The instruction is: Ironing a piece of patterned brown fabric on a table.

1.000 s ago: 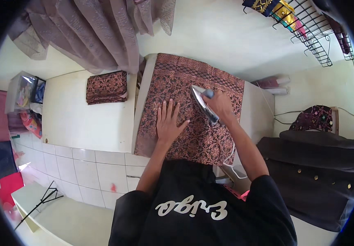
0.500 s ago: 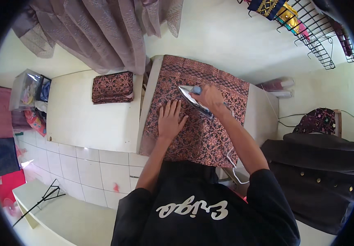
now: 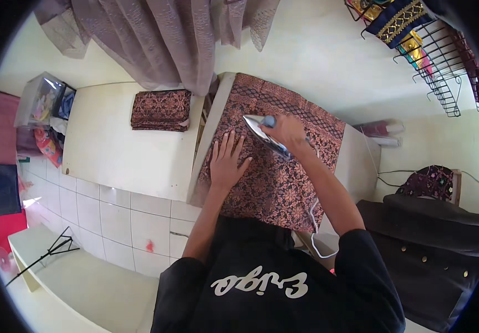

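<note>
A dark cloth with a reddish-orange floral pattern lies spread over the pale table in front of me. My right hand is wrapped round the handle of a clothes iron, its pointed tip toward the upper left and its soleplate on the cloth. Flat on the same cloth, just left of the iron, rests my left hand with its fingers spread. From the iron a white cord runs down along my right forearm and past the table's near edge.
A folded stack of similar patterned cloth sits on a cream tabletop to the left. Mauve curtains hang above it. At upper right is a black wire rack with fabrics; a dark buttoned garment lies right. A black stand is lower left.
The view has turned slightly, shifting the room in the picture. My left hand has slid a little left on the cloth; the iron stays in almost the same place in my right hand.
</note>
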Available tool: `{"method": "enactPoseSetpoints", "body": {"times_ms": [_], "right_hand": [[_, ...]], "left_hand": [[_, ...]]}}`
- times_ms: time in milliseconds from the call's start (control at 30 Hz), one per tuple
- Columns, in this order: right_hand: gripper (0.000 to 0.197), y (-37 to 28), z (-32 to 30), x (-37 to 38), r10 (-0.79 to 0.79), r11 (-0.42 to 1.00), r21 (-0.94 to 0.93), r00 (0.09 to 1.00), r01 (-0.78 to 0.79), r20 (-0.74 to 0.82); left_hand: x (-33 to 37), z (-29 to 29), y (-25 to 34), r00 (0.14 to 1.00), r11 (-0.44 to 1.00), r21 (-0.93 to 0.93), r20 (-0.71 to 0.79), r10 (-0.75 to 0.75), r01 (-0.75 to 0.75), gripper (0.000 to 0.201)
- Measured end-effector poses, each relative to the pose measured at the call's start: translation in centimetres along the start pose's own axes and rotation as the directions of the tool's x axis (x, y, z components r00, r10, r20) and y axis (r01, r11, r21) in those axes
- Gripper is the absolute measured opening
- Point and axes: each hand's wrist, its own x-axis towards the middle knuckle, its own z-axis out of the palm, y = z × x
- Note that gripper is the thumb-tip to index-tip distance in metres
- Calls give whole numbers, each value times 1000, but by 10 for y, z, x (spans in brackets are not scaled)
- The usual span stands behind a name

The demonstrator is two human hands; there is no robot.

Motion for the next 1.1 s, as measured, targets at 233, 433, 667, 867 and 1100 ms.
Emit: {"method": "enactPoseSetpoints", "body": {"times_ms": [233, 433, 667, 867, 1100], "right_hand": [[73, -16, 4, 2, -30, 997, 73, 999, 28, 15], [72, -25, 6, -4, -53, 997, 58, 999, 52, 13], [73, -40, 10, 23, -73, 988, 118, 980, 95, -184], [79, -56, 17, -5, -149, 988, 35, 985, 152, -89], [76, -69, 10, 12, -130, 984, 98, 979, 146, -156]], "left_hand": [[-6, -1, -11, 999, 999, -23, -23, -35, 34, 66], [-20, -9, -18, 997, 994, 78, -32, -69, 72, 68], [-23, -13, -31, 998, 997, -43, -17, -60, 59, 70], [-32, -29, -51, 998, 983, -182, 56, -14, 24, 61], [-32, -25, -55, 1000, 986, -163, 0, 25, -25, 52]]}}
